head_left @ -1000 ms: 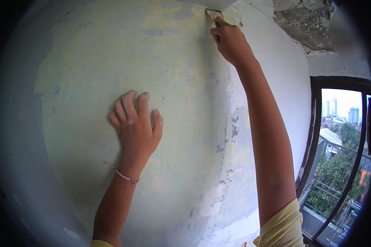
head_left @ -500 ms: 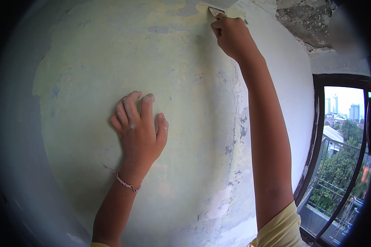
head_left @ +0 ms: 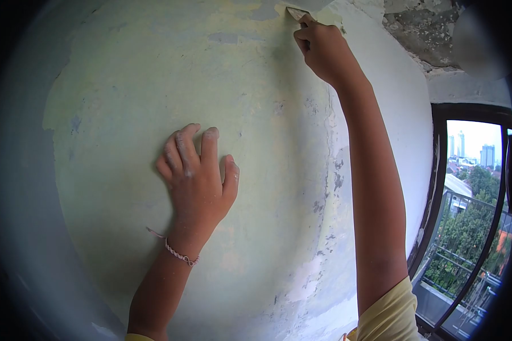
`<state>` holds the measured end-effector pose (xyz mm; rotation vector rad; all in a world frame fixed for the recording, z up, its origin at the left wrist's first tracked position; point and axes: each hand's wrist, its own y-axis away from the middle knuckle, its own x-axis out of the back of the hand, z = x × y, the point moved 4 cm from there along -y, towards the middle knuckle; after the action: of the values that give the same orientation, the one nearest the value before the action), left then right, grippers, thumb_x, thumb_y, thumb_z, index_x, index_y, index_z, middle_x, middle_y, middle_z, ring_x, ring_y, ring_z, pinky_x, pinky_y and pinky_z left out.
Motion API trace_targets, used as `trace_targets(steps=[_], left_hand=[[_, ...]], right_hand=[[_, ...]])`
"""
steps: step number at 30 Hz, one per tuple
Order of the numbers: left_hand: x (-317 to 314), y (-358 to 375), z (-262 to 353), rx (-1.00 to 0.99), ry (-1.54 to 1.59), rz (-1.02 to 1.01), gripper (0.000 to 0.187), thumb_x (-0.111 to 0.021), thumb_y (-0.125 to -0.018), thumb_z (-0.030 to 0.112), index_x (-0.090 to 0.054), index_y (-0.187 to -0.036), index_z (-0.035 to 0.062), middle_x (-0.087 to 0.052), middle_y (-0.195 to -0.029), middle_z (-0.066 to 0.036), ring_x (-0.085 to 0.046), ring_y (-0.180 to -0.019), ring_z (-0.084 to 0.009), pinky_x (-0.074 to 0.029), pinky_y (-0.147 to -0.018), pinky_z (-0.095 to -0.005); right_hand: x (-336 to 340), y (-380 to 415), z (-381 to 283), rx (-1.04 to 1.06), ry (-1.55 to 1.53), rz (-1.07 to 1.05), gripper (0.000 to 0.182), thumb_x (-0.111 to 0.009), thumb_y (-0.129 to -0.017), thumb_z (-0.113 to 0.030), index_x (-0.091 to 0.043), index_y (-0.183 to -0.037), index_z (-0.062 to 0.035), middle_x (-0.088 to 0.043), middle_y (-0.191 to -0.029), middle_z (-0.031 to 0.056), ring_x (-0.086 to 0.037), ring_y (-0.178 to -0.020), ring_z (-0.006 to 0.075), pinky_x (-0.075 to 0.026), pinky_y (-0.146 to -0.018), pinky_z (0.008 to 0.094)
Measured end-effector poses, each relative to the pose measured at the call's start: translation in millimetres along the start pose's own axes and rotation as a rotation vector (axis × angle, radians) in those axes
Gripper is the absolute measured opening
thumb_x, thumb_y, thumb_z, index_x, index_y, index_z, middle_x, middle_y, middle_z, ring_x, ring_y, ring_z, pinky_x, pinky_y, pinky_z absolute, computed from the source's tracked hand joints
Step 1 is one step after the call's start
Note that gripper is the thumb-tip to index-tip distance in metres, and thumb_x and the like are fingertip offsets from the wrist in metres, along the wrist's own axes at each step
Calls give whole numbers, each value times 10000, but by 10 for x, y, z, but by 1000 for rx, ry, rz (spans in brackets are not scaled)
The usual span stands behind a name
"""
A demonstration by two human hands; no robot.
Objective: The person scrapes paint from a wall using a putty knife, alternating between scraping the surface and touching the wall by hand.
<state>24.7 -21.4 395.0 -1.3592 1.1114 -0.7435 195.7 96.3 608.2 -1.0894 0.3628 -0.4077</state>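
High on the wall, my right hand is closed around a scraper. The scraper's pale, dusty blade lies against the wall near the top edge of the view; its handle is hidden in my fist. My left hand rests on the wall lower down and to the left, fingers spread and slightly bent, holding nothing. White dust coats its fingertips, and a braided bracelet circles the wrist. The wall has worn pale green paint with grey patches.
A rough line of flaking paint runs down the wall left of my right forearm. Damaged, peeling plaster shows at the upper right. On the right stands a dark-framed window, with a railing, trees and tall buildings outside.
My right hand and the scraper have shifted only slightly, the blade now tilted differently against the wall. The left hand sits slightly further right in view, still flat on the wall.
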Motion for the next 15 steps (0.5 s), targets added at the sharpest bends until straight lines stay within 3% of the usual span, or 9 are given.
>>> trace_targets(steps=[3,8,15], left_hand=[[0,7,-7,-2,9,4,441,-670,-837,177,-568,-1253,72,-474,-1349,-165,-429,-1244,-365,-310,-1003,-513],[-3,4,-20,-8,-16,27,436,-674,-833,203,-583,-1241,77,-492,-1339,-155,-445,-1227,-357,-324,-986,-504],[2,16,-17,-14,-23,42,430,-679,-829,226,-597,-1225,81,-509,-1324,-151,-463,-1206,-354,-337,-970,-494]], right_hand=[[-100,-57,-10,27,28,63,159,-547,-690,147,-506,-644,1,-619,-886,180,-611,-715,417,-460,-593,507],[40,-29,-175,-1,41,-18,139,-556,-712,118,-523,-652,-3,-622,-871,195,-619,-725,430,-489,-612,502],[9,-148,-62,-21,9,-4,162,-557,-681,134,-517,-640,-18,-606,-798,202,-609,-692,408,-471,-577,477]])
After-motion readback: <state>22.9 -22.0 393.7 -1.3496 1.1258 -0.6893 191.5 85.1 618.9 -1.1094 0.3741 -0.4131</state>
